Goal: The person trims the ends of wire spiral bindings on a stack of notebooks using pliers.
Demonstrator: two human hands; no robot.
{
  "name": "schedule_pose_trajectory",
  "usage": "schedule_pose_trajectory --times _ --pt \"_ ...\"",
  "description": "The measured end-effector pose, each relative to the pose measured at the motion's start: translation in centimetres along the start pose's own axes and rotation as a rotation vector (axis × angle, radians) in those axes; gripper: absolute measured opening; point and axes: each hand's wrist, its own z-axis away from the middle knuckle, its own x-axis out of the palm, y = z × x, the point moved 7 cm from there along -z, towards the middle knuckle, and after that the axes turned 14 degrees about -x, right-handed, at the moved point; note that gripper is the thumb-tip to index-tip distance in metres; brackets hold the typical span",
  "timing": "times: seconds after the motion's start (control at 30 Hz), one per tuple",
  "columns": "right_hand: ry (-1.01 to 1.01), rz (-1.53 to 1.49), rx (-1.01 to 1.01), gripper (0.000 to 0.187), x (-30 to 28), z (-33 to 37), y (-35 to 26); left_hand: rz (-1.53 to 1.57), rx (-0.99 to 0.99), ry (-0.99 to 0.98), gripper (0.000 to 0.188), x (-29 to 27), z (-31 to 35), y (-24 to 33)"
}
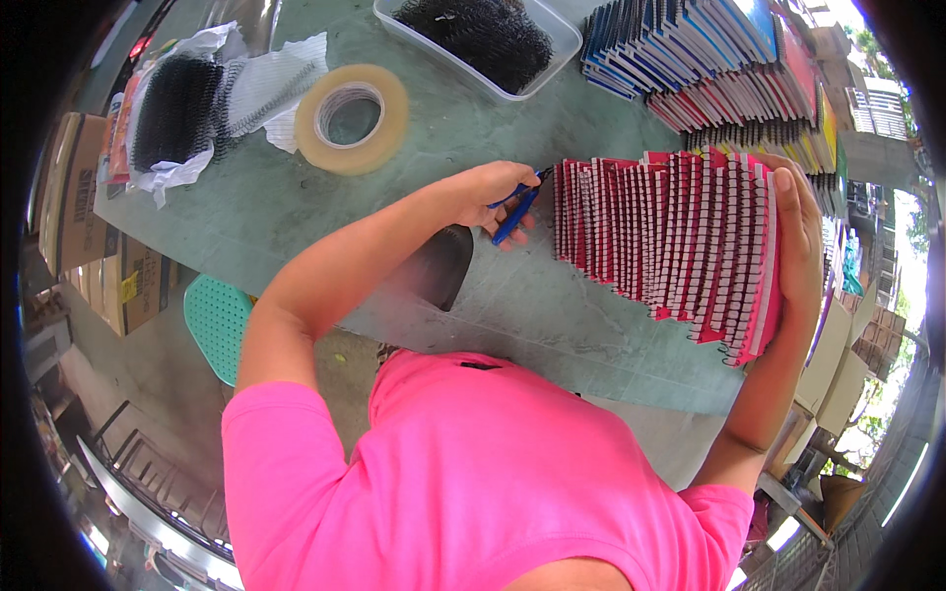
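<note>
Pliers point(515, 219) in left grip point(501, 194), right grip point(798, 219) against notebooks point(670, 236)

Dark lettering point(52, 212) on the upper carton point(79, 197), a yellow label point(129, 287) on the lower carton point(146, 295)

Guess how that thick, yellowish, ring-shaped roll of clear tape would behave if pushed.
The tape roll would probably slide rather than roll, since it lies flat. It should feel stiff and perhaps fairly heavy, being so thickly wound.
</note>
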Motion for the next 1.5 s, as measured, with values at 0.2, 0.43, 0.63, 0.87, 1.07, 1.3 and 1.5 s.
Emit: schedule_pose_trajectory --times 0.2,0.43,0.63,0.87,1.07,1.3,1.5 --pt "-0.001 -0.062 0.036 0.053 -0.1 0.0 0.2 0.004 -0.012 -0.042 0.038 0.3 -0.3 0.3" --pt "0.006 -0.112 0.095 0.053 -0.1 0.5 0.9 0.246 -0.188 -0.529 0.037 5.0 1.6 -8.3" --pt "-0.032 -0.104 0.051 0.053 0.7 -0.1 0.6 -0.088 0.147 -0.043 0.041 -0.2 3.7 -10.8" --pt "-0.004 -0.138 0.062 0.053 0.5 0.2 0.9 -0.226 0.253 0.26 0.039 -1.3 5.3 -4.0" --pt "-0.011 -0.041 0.002 0.053 -0.2 0.1 0.3 0.058 0.047 0.024 0.036 -0.1 -0.2 -0.2" --pt "0.012 -0.086 0.047 0.052 -0.1 0.3 0.6 0.062 -0.021 -0.031 0.035 0.1 -0.4 0.8" --pt "0.011 -0.103 0.065 0.051 0.1 0.4 0.7 -1.726 0.6 0.648 0.029 4.4 0.9 3.4"
